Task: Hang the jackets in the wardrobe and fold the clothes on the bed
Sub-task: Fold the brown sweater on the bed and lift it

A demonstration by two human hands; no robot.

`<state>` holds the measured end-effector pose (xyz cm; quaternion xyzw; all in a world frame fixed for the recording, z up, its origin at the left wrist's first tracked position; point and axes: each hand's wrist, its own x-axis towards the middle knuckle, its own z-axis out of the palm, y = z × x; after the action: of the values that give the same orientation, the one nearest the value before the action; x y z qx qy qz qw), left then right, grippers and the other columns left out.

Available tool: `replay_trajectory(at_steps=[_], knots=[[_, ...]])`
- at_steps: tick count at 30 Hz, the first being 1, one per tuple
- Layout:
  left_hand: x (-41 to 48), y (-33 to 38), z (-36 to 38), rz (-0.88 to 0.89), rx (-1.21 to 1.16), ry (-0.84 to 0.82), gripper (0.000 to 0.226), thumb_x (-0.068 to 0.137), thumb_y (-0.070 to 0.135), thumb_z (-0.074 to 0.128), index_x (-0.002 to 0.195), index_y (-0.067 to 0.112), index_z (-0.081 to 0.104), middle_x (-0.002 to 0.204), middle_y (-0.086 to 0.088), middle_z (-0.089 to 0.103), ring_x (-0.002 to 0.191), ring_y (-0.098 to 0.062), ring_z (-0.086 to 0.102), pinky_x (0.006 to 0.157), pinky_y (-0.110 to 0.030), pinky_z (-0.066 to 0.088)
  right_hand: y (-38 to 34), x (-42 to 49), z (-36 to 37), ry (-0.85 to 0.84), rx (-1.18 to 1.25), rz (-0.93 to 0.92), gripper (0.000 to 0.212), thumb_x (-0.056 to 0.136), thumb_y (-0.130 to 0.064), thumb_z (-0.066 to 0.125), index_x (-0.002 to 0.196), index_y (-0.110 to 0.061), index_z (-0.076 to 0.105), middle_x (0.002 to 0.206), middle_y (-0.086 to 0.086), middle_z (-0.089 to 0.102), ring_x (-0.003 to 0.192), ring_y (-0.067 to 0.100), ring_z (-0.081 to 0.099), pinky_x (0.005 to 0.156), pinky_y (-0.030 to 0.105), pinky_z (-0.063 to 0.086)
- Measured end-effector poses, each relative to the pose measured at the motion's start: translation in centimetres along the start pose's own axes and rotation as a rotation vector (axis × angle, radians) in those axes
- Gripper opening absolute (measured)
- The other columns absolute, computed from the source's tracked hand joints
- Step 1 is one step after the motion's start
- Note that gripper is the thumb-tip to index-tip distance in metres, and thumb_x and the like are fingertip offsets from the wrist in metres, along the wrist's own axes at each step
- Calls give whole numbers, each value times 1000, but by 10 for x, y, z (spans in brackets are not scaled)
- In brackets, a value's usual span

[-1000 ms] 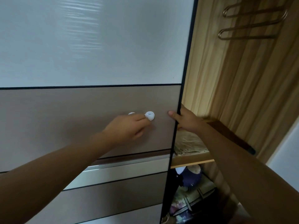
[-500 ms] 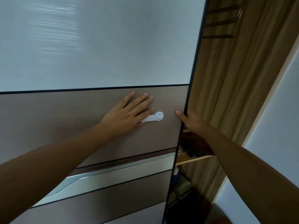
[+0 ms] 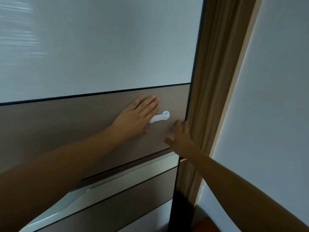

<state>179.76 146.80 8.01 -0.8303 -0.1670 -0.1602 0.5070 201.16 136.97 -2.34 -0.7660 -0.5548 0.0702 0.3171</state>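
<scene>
From the head camera I see the wardrobe door [image 3: 83, 131] filling the left and centre, pale grey on top with brown bands below and a silver handle strip [image 3: 117, 180] across its lower part. My left hand [image 3: 137, 116] lies flat on the brown band, fingers straight, covering the left end of a small white plastic latch [image 3: 160, 117]. My right hand [image 3: 181, 136] presses open-palmed on the same band, fingers straight, fingertips at the door's dark right edge. Just beyond that edge runs a narrow strip of wood-grain wardrobe panel [image 3: 214, 81], then a plain light wall [image 3: 275, 97]
</scene>
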Motion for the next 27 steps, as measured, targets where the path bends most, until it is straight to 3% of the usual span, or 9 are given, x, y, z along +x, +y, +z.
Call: replay_trajectory(at_steps=[4, 8, 14, 19, 22, 27], knots=[[32, 9, -8, 59, 83, -83, 113, 82, 66, 63, 159, 4, 8, 167, -20, 6, 155, -37, 6, 124, -54, -1, 6, -4, 8, -94, 80, 46, 119, 94, -48, 68, 157, -4, -23, 163, 20, -31, 154, 34, -21, 127, 50, 11], [49, 14, -9, 68, 87, -116, 109, 83, 65, 62, 160, 11, 6, 167, -19, -6, 155, -37, -7, 116, -68, -13, 19, 6, 8, -80, 209, 100, 126, 91, -47, 72, 154, -5, -29, 160, 18, -40, 156, 35, -12, 127, 47, 15], [81, 25, -3, 99, 84, -82, 106, 83, 68, 61, 160, 13, 14, 167, -21, -3, 154, -40, -6, 115, -70, -14, 53, 25, -5, -48, 240, 115, 125, 91, -43, 73, 154, -6, -28, 160, 17, -39, 156, 39, -2, 125, 43, 20], [108, 39, -3, 112, 122, -88, 104, 87, 70, 52, 161, 12, 7, 166, -23, -7, 153, -42, -8, 111, -70, -20, 71, 34, -19, -25, 292, 148, 116, 94, -37, 72, 158, -11, -22, 167, 12, -21, 154, 37, 17, 119, 40, 31], [122, 47, -3, 119, 142, -96, 102, 90, 69, 48, 161, 10, 4, 166, -23, -9, 153, -42, -11, 113, -69, -17, 74, 31, -24, -15, 279, 152, 113, 94, -39, 72, 160, -12, -15, 167, 11, 1, 149, 35, 26, 116, 42, 39], [136, 55, -3, 124, 131, -93, 96, 94, 65, 43, 161, 9, 3, 165, -25, -11, 153, -43, -12, 114, -69, -14, 71, 22, -28, -43, 272, 133, 105, 94, -42, 70, 162, -11, -4, 160, 8, 20, 143, 32, 35, 110, 36, 43]])
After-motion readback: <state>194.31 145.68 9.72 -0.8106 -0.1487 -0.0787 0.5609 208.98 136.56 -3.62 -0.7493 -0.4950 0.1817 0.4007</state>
